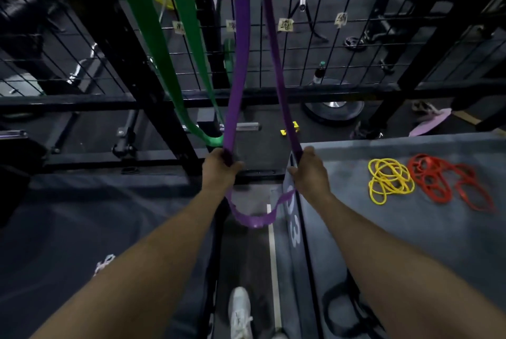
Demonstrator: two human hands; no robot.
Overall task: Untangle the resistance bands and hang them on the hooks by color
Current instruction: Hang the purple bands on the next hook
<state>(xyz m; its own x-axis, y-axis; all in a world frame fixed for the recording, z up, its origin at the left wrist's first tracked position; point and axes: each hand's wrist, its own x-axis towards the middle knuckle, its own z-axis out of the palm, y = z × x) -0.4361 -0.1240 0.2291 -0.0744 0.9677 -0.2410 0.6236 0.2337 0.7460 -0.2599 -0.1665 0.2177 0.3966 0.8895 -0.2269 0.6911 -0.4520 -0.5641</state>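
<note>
Black wire-grid rack (315, 45) spans the background. Purple resistance band (241, 37) hangs from above beside the green band (189, 37), its lower loop sagging between both hands. Left hand (219, 169) and right hand (310, 171) each grip one strand, fingers curled. Red bands (449, 182) and yellow bands (388, 179) lie tangled on the grey platform (410, 229).

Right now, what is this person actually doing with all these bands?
The person grips the hanging purple band, left hand on one strand, right hand on the other. A green band hangs beside it. Yellow bands and red bands lie piled on the grey pad, not yet hung.
</note>
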